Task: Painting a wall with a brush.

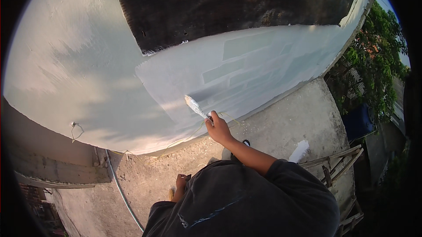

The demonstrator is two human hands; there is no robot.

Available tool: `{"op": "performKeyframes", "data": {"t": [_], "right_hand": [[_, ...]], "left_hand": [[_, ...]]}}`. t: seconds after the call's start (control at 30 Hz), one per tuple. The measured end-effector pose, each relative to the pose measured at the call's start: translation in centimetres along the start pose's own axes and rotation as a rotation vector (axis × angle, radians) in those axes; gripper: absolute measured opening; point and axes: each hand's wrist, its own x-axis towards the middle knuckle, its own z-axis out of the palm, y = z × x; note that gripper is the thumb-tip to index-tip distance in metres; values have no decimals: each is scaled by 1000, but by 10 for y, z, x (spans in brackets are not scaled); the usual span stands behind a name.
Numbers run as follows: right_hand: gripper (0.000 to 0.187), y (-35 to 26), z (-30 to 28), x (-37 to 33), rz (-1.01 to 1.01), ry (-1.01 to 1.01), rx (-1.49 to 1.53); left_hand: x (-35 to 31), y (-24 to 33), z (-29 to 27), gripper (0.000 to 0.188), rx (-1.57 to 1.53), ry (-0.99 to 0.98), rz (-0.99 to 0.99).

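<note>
My right hand (218, 129) is stretched forward, its fingers wrapped round the handle of a paintbrush (195, 106). White paint coats the brush, whose bristle end points up and left close to the pale wall (176, 76). Whether the bristles touch the wall I cannot make out. Lower down, at my left side, my left hand (180, 181) hangs with curled fingers; a small dark thing (188, 177) shows at them, too small to name. Fresh-looking white strokes cover part of the wall, with pale green patches (223, 70) between them.
A large dark panel (237, 8) is set in the wall above. A thin yellowish wire (176, 142) runs along the wall's foot. On the concrete floor (281, 116) are a hose (118, 184) and a white paint spill (299, 150). A wooden frame (343, 162) and blue barrel (358, 120) stand right.
</note>
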Motion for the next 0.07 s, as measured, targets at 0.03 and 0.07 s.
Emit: {"op": "performKeyframes", "data": {"t": [0.03, 0.07], "right_hand": [[21, 3, -2, -2, 27, -57, 6], [23, 5, -4, -4, 52, -120, 11]], "left_hand": [[1, 0, 1, 28, -12, 9, 32], [3, -3, 4, 29, -27, 21, 60]]}}
